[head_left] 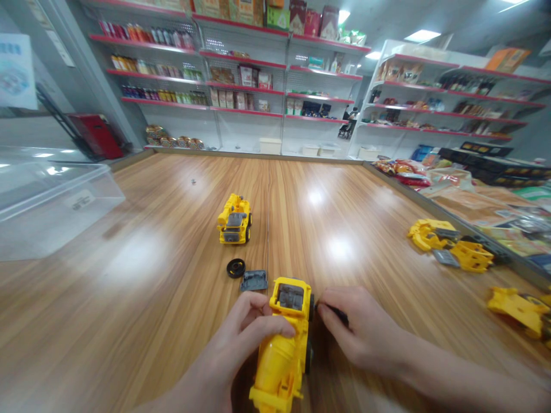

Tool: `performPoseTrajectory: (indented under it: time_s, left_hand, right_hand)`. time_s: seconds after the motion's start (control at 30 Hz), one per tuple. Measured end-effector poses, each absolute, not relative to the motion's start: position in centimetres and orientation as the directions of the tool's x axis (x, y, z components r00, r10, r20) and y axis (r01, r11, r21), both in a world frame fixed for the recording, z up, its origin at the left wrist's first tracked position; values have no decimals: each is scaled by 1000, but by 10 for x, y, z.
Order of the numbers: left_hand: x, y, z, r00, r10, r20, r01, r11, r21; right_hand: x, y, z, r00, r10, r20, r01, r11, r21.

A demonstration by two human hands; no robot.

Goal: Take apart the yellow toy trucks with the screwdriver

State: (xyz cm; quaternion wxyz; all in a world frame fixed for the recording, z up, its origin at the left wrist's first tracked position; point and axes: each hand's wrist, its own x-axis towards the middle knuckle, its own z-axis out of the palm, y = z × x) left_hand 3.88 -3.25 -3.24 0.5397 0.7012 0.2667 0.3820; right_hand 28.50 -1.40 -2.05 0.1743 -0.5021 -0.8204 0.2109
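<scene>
My left hand (pixel 247 338) is closed around the side of a yellow toy cement mixer truck (pixel 282 355), its thumb lying across the body behind the cab. Dark wheels show along the truck's right side. Close beside the front right wheel (pixel 312 308), my right hand (pixel 359 327) is closed on a thin dark tool (pixel 341 315), which the fingers mostly hide. Just beyond the truck lie a loose black wheel (pixel 236 268) and a grey plastic part (pixel 253 280).
A yellow toy crane truck (pixel 235 220) stands farther back on the wooden table (pixel 310 229). Yellow toy parts (pixel 471 255) lie at the right, with another yellow piece (pixel 516 310) nearer. A clear plastic bin (pixel 55 212) is at left. Stocked shelves (pixel 245 112) line the back.
</scene>
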Motion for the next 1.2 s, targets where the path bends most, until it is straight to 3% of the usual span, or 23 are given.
performPoseTrajectory:
  time_s: [0.67,0.97,1.2]
  left_hand:
    - [40,-35,-12,540,833,116,-46,-109,993]
    - [39,-34,-18,527,836,153,-13,-172,985]
    - [40,-34,-30,544,828,139,-42,-138,990]
  right_hand:
    - [287,-15,-21,-427,899,94,730,404,-551]
    - [288,-15,-22,-388,916,102,731,374,-571]
    - [289,-15,-27,-412,908,77,762,389,-518]
